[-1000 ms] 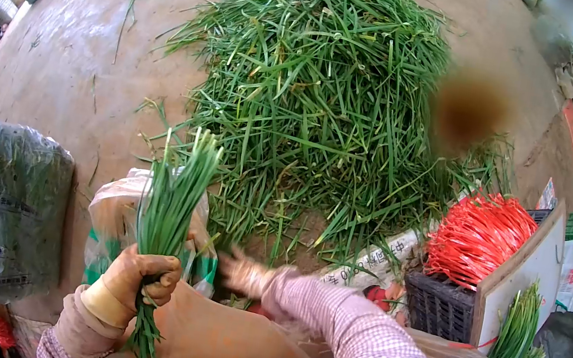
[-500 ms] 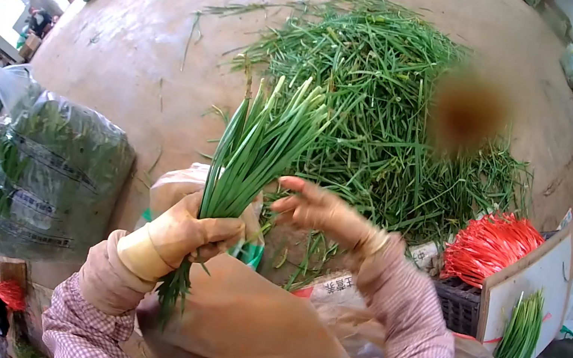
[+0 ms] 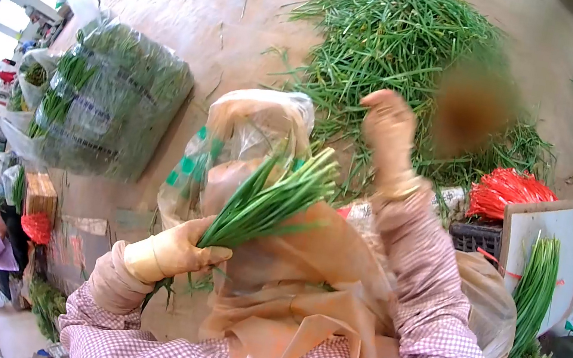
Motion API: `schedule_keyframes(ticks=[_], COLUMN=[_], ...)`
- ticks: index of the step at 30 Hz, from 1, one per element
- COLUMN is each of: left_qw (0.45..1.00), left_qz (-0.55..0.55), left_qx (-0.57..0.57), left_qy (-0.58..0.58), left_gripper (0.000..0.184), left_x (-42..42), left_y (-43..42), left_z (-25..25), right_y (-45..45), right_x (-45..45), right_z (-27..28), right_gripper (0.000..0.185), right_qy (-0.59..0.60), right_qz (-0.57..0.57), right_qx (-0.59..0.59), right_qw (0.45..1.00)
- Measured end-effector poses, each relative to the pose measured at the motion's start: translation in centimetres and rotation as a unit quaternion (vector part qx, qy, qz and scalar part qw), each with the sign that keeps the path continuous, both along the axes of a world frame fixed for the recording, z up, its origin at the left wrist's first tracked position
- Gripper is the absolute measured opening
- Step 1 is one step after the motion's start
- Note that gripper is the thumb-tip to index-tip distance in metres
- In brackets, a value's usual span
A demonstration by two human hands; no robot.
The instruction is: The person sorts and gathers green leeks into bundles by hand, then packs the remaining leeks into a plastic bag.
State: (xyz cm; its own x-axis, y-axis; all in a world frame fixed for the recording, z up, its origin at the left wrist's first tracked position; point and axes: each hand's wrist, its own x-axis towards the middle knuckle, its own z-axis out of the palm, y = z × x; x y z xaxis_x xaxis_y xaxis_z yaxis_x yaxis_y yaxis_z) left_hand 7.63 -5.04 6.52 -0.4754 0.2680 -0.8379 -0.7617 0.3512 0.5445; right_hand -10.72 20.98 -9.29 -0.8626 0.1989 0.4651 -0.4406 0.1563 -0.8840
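Observation:
My gloved left hand (image 3: pixel 176 248) is closed around a bunch of green stalks (image 3: pixel 272 196), whose cut ends point up and right. My gloved right hand (image 3: pixel 390 124) is raised at the near edge of a large pile of loose green stalks (image 3: pixel 401 39); its fingers are blurred, and whether they hold anything is not visible. An orange translucent apron (image 3: pixel 315 282) covers my lap. Just beyond the bunch lies an open plastic bag (image 3: pixel 224 119).
A wrapped bale of greens (image 3: pixel 117 105) stands at the left. On the right, red ties (image 3: pixel 507 195) top a black crate (image 3: pixel 477 237) beside a white board (image 3: pixel 550 234). More green stalks (image 3: pixel 531 303) lean there. People are in the left background.
The view has turned left. My left hand has lowered and tilted the bunch rightward. My right hand has moved from beside the bunch up and away toward the pile.

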Motion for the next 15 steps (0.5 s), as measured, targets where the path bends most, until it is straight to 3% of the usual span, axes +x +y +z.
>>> schedule_keyframes(ticks=[1, 2, 4, 6, 7, 8, 9, 10, 13, 15], left_qw=[0.999, 0.998, 0.997, 0.993, 0.988, 0.988, 0.977, 0.963, 0.956, 0.962], left_qz=[0.0, 0.0, -0.006, -0.047, -0.073, -0.074, -0.116, -0.157, -0.17, -0.156], left_qx=[-0.001, -0.001, -0.012, -0.038, -0.059, -0.056, -0.094, -0.131, -0.162, -0.135], left_qy=[0.033, 0.068, 0.075, 0.104, 0.126, 0.126, 0.151, 0.176, 0.174, 0.181], left_gripper=[0.04, 0.04, 0.041, 0.043, 0.045, 0.045, 0.046, 0.048, 0.049, 0.046], left_x=[0.9, 1.6, 2.1, 2.6, 2.8, 2.8, 2.6, 2.5, 2.3, 2.6], left_y=[-0.1, -0.1, 0.1, 0.0, -0.1, 0.1, 0.4, 0.7, 0.9, 0.0], left_z=[-0.2, -0.3, -0.5, -1.0, -1.0, -0.8, -0.2, 0.3, 0.7, -0.4], right_y=[1.6, 4.3, 2.5, 1.2, 0.3, -0.5, -1.1, -1.2, -1.4, -1.3], right_x=[0.8, 0.5, 3.9, 6.9, 7.3, 7.7, 8.4, 8.5, 7.5, 7.6], right_z=[2.8, 2.6, 7.3, 10.6, 12.0, 12.8, 12.7, 12.3, 11.6, 10.4], right_gripper=[0.013, 0.014, 0.013, 0.029, 0.035, 0.042, 0.04, 0.04, 0.019, 0.017], right_qy=[-0.174, -0.194, -0.136, -0.046, 0.106, 0.25, 0.262, 0.257, 0.241, 0.226], right_qz=[-0.012, 0.132, 0.124, 0.281, 0.251, 0.209, 0.196, 0.197, 0.299, 0.338], right_qx=[-0.077, -0.224, -0.085, 0.013, 0.186, 0.348, 0.467, 0.469, 0.604, 0.587], right_qw=[0.982, 0.946, 0.979, 0.959, 0.944, 0.879, 0.821, 0.822, 0.698, 0.7])
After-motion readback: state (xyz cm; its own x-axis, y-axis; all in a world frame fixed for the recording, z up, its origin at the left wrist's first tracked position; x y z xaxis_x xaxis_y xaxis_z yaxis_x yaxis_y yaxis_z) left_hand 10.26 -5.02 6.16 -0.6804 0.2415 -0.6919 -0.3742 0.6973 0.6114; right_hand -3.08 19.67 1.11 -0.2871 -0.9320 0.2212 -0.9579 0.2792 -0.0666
